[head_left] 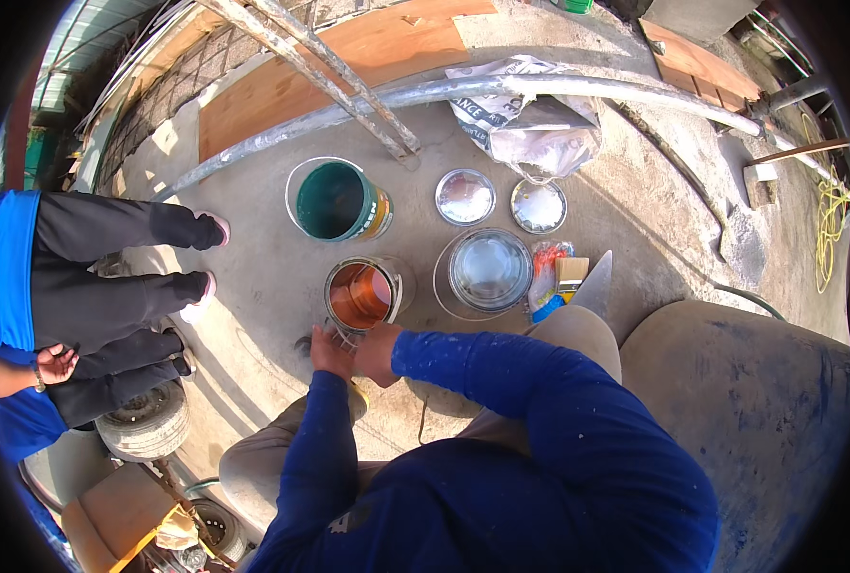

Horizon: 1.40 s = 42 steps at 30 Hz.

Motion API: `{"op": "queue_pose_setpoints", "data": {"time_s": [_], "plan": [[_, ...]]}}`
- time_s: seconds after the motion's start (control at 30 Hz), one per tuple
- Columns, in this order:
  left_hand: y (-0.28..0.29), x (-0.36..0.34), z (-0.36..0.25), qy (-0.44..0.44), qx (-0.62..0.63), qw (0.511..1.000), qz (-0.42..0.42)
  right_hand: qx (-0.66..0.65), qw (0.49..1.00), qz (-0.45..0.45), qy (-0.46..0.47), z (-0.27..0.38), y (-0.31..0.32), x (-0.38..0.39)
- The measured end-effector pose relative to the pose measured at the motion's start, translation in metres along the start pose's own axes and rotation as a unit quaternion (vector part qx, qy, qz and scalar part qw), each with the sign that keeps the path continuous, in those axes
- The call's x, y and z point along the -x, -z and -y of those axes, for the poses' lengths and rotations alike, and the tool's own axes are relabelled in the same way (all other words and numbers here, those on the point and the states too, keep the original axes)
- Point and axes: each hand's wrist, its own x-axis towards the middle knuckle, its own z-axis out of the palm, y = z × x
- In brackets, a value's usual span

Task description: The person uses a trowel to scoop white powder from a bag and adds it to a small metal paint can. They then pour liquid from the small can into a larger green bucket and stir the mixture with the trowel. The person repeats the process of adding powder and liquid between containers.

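Observation:
A metal paint can [393,286] with a reddish-brown inside stands on the concrete in front of me. My left hand [331,355] is at its near rim, fingers bent against the can. Close beside it, my right hand [379,354] is curled at the same rim, its fingertips hidden. Something thin and pale shows between the hands, too small to name. Behind the can sits a green-lined bucket [380,212] with its wire handle raised. To the right is a larger round can [490,271] with a shiny grey top.
Two round metal lids [465,197] lie beyond the large can. A paintbrush [571,271], a pointed metal blade [595,285] and a colourful plastic packet [545,272] lie right of it. A long pole [425,94] and a plastic sack [540,134] lie farther back. People [110,229] stand at left.

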Motion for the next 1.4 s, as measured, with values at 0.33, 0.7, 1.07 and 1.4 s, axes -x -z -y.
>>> {"op": "queue_pose_setpoints", "data": {"time_s": [0.33, 0.7, 1.07, 1.4], "plan": [[-0.025, 0.053, 0.052, 0.081, 0.074, 0.985, 0.136, 0.019, 1.000, 0.005, -0.003, 0.005, 0.011, 0.025], [-0.038, 0.051, 0.063, 0.024, 0.019, 0.998, 0.048, -0.202, 0.959, -0.198, 0.037, -0.073, 0.110, 0.128], [-0.047, 0.060, 0.018, 0.000, -0.057, 0.998, 0.022, -0.271, 0.786, -0.397, -0.388, -0.212, -0.079, 0.356], [-0.044, 0.096, -0.030, -0.019, -0.188, 0.982, 0.005, -0.295, 0.660, -0.398, -0.565, -0.160, -0.301, 0.307]]}}
